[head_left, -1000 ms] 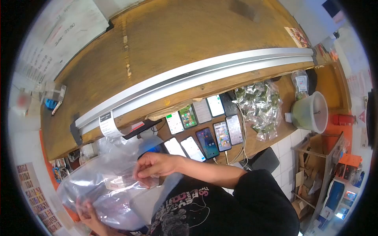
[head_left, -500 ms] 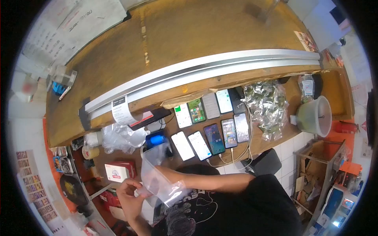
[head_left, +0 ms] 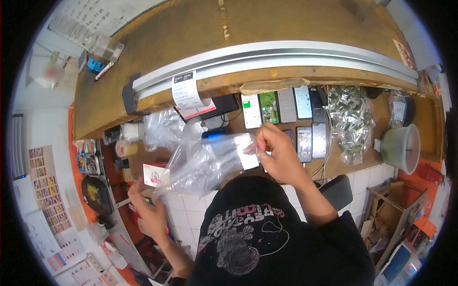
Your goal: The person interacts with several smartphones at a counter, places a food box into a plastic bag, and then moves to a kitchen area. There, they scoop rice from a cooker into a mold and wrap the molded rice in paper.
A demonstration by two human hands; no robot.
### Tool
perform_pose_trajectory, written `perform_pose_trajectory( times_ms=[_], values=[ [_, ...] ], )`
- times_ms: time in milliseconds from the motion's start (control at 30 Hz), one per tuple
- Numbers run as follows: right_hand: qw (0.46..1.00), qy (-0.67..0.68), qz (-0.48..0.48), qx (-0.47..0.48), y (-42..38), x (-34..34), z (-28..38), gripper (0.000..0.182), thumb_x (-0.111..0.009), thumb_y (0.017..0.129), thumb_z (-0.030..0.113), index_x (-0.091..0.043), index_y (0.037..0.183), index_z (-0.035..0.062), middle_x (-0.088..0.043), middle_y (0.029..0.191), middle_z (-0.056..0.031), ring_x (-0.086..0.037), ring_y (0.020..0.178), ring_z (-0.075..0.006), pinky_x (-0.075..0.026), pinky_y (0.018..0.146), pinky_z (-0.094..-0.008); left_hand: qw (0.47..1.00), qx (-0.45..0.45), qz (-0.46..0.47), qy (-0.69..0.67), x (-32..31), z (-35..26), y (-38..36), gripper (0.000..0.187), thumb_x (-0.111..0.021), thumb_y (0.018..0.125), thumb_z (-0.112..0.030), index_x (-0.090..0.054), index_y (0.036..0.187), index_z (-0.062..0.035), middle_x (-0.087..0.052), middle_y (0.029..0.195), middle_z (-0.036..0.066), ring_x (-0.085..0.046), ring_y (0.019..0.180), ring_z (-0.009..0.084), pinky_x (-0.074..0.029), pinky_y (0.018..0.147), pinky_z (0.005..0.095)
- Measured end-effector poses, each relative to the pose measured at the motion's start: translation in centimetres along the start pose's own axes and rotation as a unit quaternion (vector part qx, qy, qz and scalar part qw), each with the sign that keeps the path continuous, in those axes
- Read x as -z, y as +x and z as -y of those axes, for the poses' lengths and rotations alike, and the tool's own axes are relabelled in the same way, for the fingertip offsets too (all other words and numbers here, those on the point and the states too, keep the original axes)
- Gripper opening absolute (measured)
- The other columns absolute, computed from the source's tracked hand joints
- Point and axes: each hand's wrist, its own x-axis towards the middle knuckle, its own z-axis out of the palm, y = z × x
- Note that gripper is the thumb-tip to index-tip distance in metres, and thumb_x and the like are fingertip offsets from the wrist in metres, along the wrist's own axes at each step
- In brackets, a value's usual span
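Note:
A clear plastic bag (head_left: 205, 164) is stretched out in front of my chest. My right hand (head_left: 278, 155) pinches its right end between thumb and fingers, over the row of phones. At the bag's lower left end is my left hand (head_left: 149, 213), with thumb and forefinger apart; whether the film touches them is hard to see. Just beyond that hand, a white and red box (head_left: 153, 175) is partly covered by the bag. Several smartphones (head_left: 268, 108) lie face up on the shelf, some hidden behind my right hand and the bag.
A paper receipt (head_left: 185, 89) hangs from the counter's metal rail (head_left: 286, 50). To the right are a pile of small filled plastic packets (head_left: 352, 126) and a translucent tub (head_left: 403, 150). Crumpled clear bags (head_left: 162, 128) lie at left. White cables (head_left: 329, 162) hang off the shelf.
My right hand has moved right and away from my body, stretching the bag out. My left hand has parted its fingers and shifted slightly left. The camera view has turned.

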Motion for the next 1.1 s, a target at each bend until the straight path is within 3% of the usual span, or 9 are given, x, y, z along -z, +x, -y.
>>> perform_pose_trajectory(
  times_ms=[67, 200, 333, 400, 500, 800, 933, 1000, 1100],
  values=[
    [0.942, 0.331, 0.045, -0.025, 0.1, -2.1, -0.4, 0.02, -0.064, 0.083, -0.004, -0.045, 0.083, 0.0029, -0.055, 0.076, -0.0061, -0.061, 0.071, -0.0206, -0.046, 0.063, -0.0336, 0.991, -0.125, 0.004, 0.055, -2.4, -5.0, 0.5, 0.087, -0.075, 0.077, 0.001, -0.038, 0.155, -0.0048, -0.056, 0.135, 0.016, -0.05, 0.135, 0.0304, -0.04, 0.11, 0.0378],
    [0.905, 0.323, 0.268, -0.073, -0.1, -4.8, -1.2, 0.022, -0.075, 0.09, 0.006, -0.053, 0.093, 0.0048, -0.06, 0.089, -0.0019, -0.065, 0.082, -0.0107, -0.051, 0.071, -0.0273, 0.962, -0.102, 0.148, -0.205, -8.5, -3.4, 1.2, 0.092, -0.064, 0.071, 0.012, -0.038, 0.158, -0.0029, -0.061, 0.138, 0.018, -0.061, 0.124, 0.0312, -0.044, 0.11, 0.0384],
    [0.924, 0.262, 0.251, -0.125, 1.9, -1.1, -7.0, 0.029, -0.082, 0.088, 0.01, -0.059, 0.105, 0.0074, -0.06, 0.085, 0.0022, -0.063, 0.083, -0.0066, -0.05, 0.076, -0.027, 0.946, -0.008, 0.187, -0.266, -7.1, -2.1, 1.5, 0.067, -0.074, 0.076, 0.007, -0.058, 0.141, 0.0032, -0.068, 0.131, 0.013, -0.063, 0.118, 0.023, -0.048, 0.104, 0.0367],
    [0.966, 0.138, 0.13, -0.175, 1.5, 1.0, -12.8, 0.041, -0.084, 0.088, 0.023, -0.058, 0.117, 0.0083, -0.064, 0.099, -0.0033, -0.063, 0.089, -0.0098, -0.051, 0.077, -0.028, 0.965, -0.007, 0.197, -0.176, -5.3, -0.7, 0.4, 0.045, -0.084, 0.081, -0.005, -0.067, 0.121, 0.0061, -0.072, 0.108, 0.009, -0.064, 0.095, 0.0155, -0.052, 0.086, 0.0312],
    [0.923, -0.347, -0.024, -0.163, -0.1, 3.4, -24.0, 0.056, -0.069, 0.092, 0.026, -0.051, 0.144, 0.0114, -0.056, 0.114, -0.0295, -0.06, 0.107, -0.0467, -0.052, 0.091, -0.0539, 0.913, 0.07, 0.245, -0.319, -3.9, 0.7, -1.2, 0.038, -0.083, 0.084, -0.01, -0.068, 0.115, 0.0052, -0.072, 0.102, 0.006, -0.063, 0.092, 0.0147, -0.052, 0.084, 0.031],
    [0.838, -0.49, -0.083, -0.225, -0.4, 5.9, -35.4, 0.059, -0.063, 0.092, 0.025, -0.05, 0.15, 0.0255, -0.05, 0.125, -0.0272, -0.057, 0.112, -0.0428, -0.051, 0.093, -0.0521, 0.929, 0.172, 0.166, -0.281, -2.2, 1.5, -2.3, 0.023, -0.073, 0.095, -0.011, -0.065, 0.113, 0.0015, -0.059, 0.076, -0.002, -0.049, 0.061, 0.0044, -0.036, 0.052, 0.0228],
    [0.918, -0.343, -0.156, -0.122, 1.1, 2.4, -32.0, 0.067, -0.069, 0.092, 0.02, -0.041, 0.152, 0.0152, -0.051, 0.128, -0.03, -0.064, 0.111, -0.0394, -0.054, 0.09, -0.0498, 0.923, 0.183, 0.12, -0.315, -2.8, -0.9, -1.6, 0.036, -0.07, 0.097, -0.007, -0.056, 0.128, 0.001, -0.061, 0.078, 0.003, -0.053, 0.058, 0.0074, -0.039, 0.045, 0.024],
    [0.991, -0.015, -0.054, -0.122, 2.6, 0.2, -20.1, 0.033, -0.061, 0.1, 0.005, -0.055, 0.132, 0.0037, -0.065, 0.107, -0.0101, -0.066, 0.092, -0.0164, -0.054, 0.081, -0.0316, 0.915, 0.189, 0.118, -0.335, -3.7, -2.5, -0.7, 0.041, -0.068, 0.098, -0.006, -0.053, 0.135, 0.0002, -0.061, 0.079, 0.003, -0.054, 0.057, 0.008, -0.039, 0.045, 0.0241],
    [0.955, 0.24, 0.17, -0.049, 2.0, -2.8, -2.3, 0.017, -0.061, 0.101, 0.009, -0.063, 0.117, 0.0023, -0.068, 0.104, -0.0071, -0.068, 0.088, -0.0141, -0.055, 0.081, -0.0317, 0.906, 0.191, 0.121, -0.358, -5.2, -4.3, -0.8, 0.05, -0.063, 0.1, -0.004, -0.046, 0.147, -0.0054, -0.062, 0.08, 0.005, -0.055, 0.057, 0.0095, -0.043, 0.045, 0.0248]
  ],
)
